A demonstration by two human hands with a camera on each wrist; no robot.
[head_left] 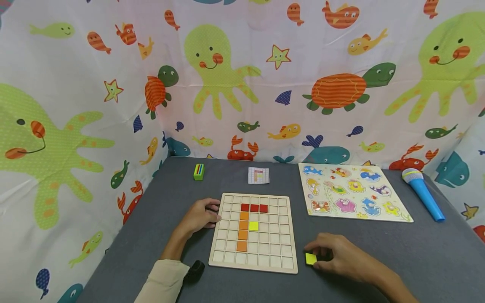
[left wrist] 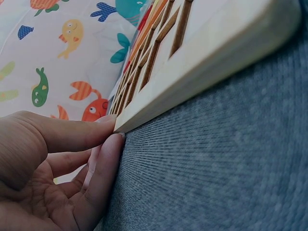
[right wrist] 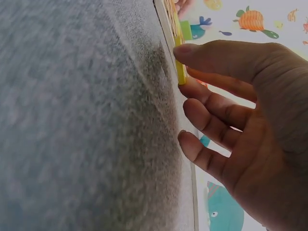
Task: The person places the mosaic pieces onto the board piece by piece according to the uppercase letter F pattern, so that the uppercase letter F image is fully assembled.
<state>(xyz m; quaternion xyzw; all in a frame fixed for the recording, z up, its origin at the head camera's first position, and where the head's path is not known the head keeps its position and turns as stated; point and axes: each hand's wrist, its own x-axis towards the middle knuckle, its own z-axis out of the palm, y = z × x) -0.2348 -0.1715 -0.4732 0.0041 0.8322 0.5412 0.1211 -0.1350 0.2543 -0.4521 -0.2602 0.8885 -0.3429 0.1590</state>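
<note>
A square wooden grid board (head_left: 253,269) lies on the grey table in the head view. It holds a row of red tiles (head_left: 254,208), a column of orange tiles (head_left: 243,225) and one yellow tile (head_left: 253,226). My left hand (head_left: 200,216) grips the board's left edge; in the left wrist view its thumb (left wrist: 79,134) lies at the rim with a finger against the side. Right of the board, my right hand (head_left: 341,257) pinches a second yellow tile (head_left: 311,259) between thumb and fingers. This tile (right wrist: 180,72) stands edge-on in the right wrist view.
Behind the grid board lie a small green box with coloured strips (head_left: 198,172) and a paper card (head_left: 259,175) with a printed grid. A sea-animal puzzle board (head_left: 333,215) and a blue toy microphone (head_left: 422,194) are at the back right. A patterned curtain (head_left: 242,126) surrounds the table.
</note>
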